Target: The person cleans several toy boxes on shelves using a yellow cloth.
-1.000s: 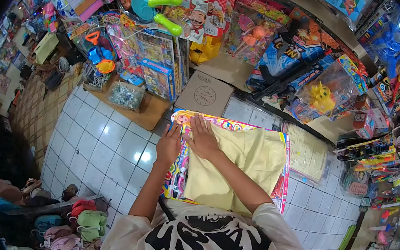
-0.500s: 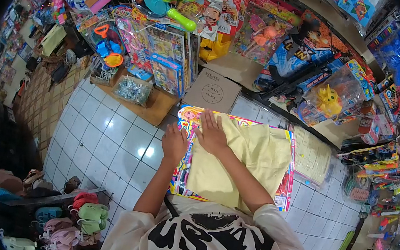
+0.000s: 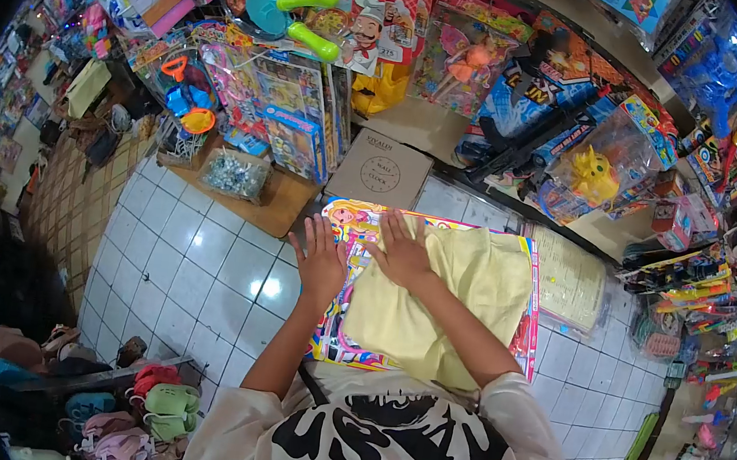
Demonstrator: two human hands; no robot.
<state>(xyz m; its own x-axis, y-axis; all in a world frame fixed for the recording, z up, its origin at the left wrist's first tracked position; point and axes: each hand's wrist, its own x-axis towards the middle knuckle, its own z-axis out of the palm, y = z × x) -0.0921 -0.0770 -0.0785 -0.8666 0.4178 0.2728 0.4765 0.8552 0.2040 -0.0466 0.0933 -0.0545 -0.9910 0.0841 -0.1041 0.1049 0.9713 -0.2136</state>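
Note:
A pale yellow cloth (image 3: 441,306) lies spread and wrinkled over a colourful printed board (image 3: 356,218) with a cartoon blonde figure on its top left corner. My right hand (image 3: 402,250) rests flat on the cloth's upper left part, fingers stretched out. At the board's left edge my left hand (image 3: 321,261) lies with its fingers spread, holding nothing. The cloth hides most of the board, and folds gather on its right half.
Just beyond the board is a wall clock box (image 3: 380,170). Right of it, a sheet in clear plastic (image 3: 568,275) lies on the tiled floor (image 3: 190,278). Packaged toys (image 3: 593,174) line the far side. Several clogs (image 3: 171,407) stand lower left, near a low wooden stand (image 3: 286,198).
My left hand's fingers have spread and moved slightly up along the board's edge. My right hand has shifted slightly right over the cloth. The camera view has moved a little.

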